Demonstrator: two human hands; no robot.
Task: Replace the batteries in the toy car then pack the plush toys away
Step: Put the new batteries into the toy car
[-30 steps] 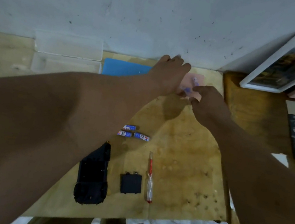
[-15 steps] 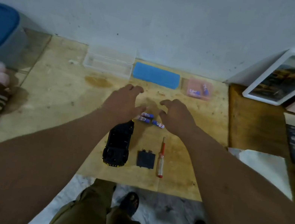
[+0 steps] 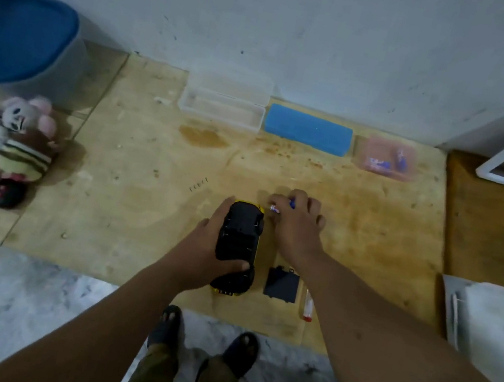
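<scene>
Batteries sit pinched under the right hand fingers, while the left hand fingers wrap the upturned toy car; fitting them seems next, needing correct polarity.

The toy car is black underneath with yellow edges. The batteries are blue, white and red. A plush toy wears brown-and-cream stripes; another is white and pink. The sponge is blue, the counter tan.

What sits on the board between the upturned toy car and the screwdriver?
The head view shows the black battery cover lying flat between the toy car and the screwdriver.
</scene>
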